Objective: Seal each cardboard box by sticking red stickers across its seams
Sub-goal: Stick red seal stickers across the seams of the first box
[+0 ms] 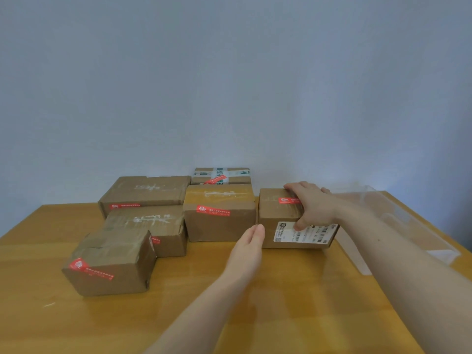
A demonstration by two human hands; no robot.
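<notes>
Several brown cardboard boxes stand on the wooden table [281, 302]. My right hand [313, 204] grips the rightmost box [277, 215] from above, fingers over its far top edge and thumb on its front face with a white shipping label [286, 232]. A red sticker [287, 200] lies on that box's top, partly hidden under the hand. My left hand [251, 241] reaches with straight fingers to the box's front left corner and holds nothing. Red stickers also show on the middle box [213, 210], the nearest left box [90, 269] and the back left box [125, 206].
A small box with green-printed tape [221, 175] stands at the back by the wall. A clear plastic sheet or tray [398, 226] lies on the table's right side, under my right forearm. The table's front part lies bare in front of the boxes.
</notes>
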